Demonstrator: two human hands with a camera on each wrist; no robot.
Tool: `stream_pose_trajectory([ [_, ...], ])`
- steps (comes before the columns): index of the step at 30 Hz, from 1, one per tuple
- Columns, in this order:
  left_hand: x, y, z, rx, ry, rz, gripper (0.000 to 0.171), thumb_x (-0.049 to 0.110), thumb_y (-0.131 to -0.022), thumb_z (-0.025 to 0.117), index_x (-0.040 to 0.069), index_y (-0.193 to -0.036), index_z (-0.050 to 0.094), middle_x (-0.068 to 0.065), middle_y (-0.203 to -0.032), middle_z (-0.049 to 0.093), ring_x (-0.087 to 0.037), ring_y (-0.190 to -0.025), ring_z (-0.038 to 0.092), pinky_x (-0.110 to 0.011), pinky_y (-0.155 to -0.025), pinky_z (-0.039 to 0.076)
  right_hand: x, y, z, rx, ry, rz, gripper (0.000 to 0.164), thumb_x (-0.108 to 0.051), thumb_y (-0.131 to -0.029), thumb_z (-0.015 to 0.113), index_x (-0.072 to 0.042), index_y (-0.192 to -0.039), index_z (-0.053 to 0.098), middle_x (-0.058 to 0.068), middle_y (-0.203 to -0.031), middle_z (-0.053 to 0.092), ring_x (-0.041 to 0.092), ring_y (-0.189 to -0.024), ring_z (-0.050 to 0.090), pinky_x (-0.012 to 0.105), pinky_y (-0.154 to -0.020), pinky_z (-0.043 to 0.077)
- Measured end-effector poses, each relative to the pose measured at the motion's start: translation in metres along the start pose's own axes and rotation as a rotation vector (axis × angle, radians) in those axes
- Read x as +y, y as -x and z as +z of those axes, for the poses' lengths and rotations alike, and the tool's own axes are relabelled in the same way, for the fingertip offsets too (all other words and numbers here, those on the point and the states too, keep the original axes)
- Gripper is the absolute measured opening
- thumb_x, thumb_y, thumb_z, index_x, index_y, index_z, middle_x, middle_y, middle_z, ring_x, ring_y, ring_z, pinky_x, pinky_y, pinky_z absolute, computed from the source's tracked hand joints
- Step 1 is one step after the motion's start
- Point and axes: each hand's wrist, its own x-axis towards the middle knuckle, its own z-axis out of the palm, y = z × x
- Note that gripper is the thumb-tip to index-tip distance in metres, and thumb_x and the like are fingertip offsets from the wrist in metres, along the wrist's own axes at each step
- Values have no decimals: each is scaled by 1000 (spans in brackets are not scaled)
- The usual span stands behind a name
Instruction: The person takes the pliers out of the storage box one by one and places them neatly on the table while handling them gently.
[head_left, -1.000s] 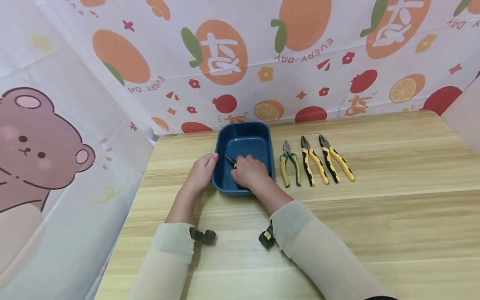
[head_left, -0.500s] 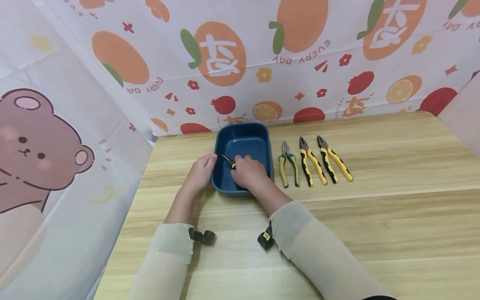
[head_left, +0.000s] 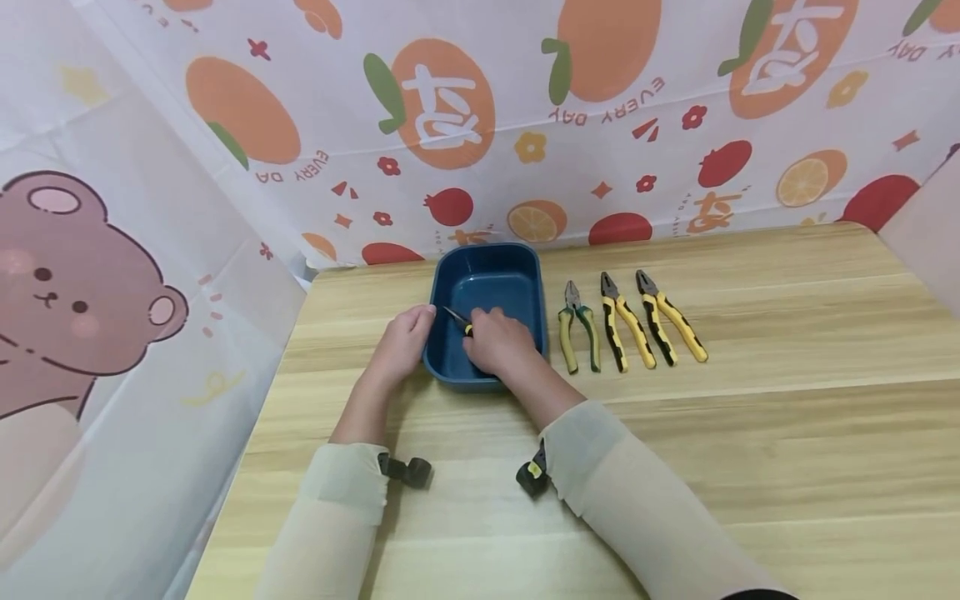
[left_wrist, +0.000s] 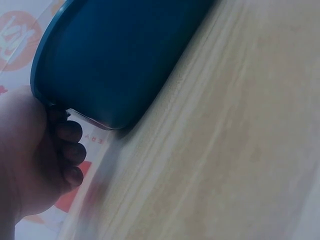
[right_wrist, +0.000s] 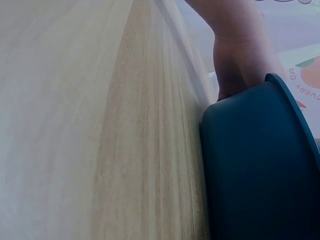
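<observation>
A dark blue rectangular tray (head_left: 468,387) stands on the wooden table. My left hand (head_left: 402,340) grips its left rim; in the left wrist view, the fingers (left_wrist: 74,150) curl below the rim beside the wall. Inside the tray my right hand (head_left: 501,342) holds a pair of long-nose pliers (head_left: 458,320), whose thin dark tip points to the upper left. A bit of yellow and black handle shows by the fingers; the rest is hidden under the hand. The right wrist view has the tray's outer wall (right_wrist: 255,160) but not the right hand.
To the tray's right lie green-handled pliers (head_left: 566,333) and two yellow-and-black combination pliers (head_left: 612,321), (head_left: 654,317) in a row, heads toward the back. A fruit-print cloth (head_left: 337,125) hangs behind the table (head_left: 787,450), and a bear-print cloth (head_left: 90,300) hangs at the left.
Compared with a second ago, the pliers' tip has shifted slightly to the left and back in the tray. Both hands keep nearly the same place.
</observation>
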Motion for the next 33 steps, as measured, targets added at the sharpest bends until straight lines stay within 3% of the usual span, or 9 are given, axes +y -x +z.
stream_pose_trajectory([
  [7,2,-2,-1,0,-2,-4,58,51,-105,29,7,-126,61,-14,-125,62,-29,-116,56,-47,-108,40,1,-1,-3,4,-13,-7,39,-37,-99,55,-13,-130,54,12,-114,57,27,-92,58,47,-85,51],
  [15,5,0,-2,5,-8,12,53,44,-106,31,5,-122,63,-16,-116,65,-28,-110,57,-46,-103,43,0,1,-6,5,-109,1,43,-38,-97,57,-15,-133,54,10,-118,55,25,-96,55,46,-89,50],
  [19,7,1,-2,-7,-19,8,54,46,-106,30,5,-114,64,-15,-105,64,-28,-102,57,-44,-94,45,1,4,-9,51,-174,-34,45,-38,-95,59,-19,-136,52,7,-116,54,23,-94,54,40,-83,50],
  [22,7,1,-1,-9,-22,11,53,45,-106,29,5,-107,63,-14,-95,60,-28,-96,56,-41,-87,45,5,10,-10,184,-260,-124,42,-36,-94,61,-20,-132,54,4,-111,53,20,-92,53,35,-77,50],
  [28,6,1,3,-3,-26,34,54,45,-106,29,4,-110,63,-14,-99,62,-27,-99,56,-42,-91,45,17,26,-15,607,-527,-384,37,-28,-94,65,-14,-127,60,3,-108,60,16,-92,55,29,-78,54],
  [30,6,1,3,9,-26,31,54,46,-106,29,4,-110,64,-14,-100,63,-27,-99,57,-42,-92,45,21,31,-21,693,-578,-459,36,-25,-94,64,-10,-126,60,5,-105,61,16,-88,55,29,-73,53],
  [33,6,1,0,21,-26,28,55,46,-106,30,3,-111,64,-15,-102,64,-28,-100,57,-43,-94,45,27,38,-34,747,-608,-510,37,-24,-94,64,-7,-127,59,8,-109,61,18,-90,55,29,-72,52],
])
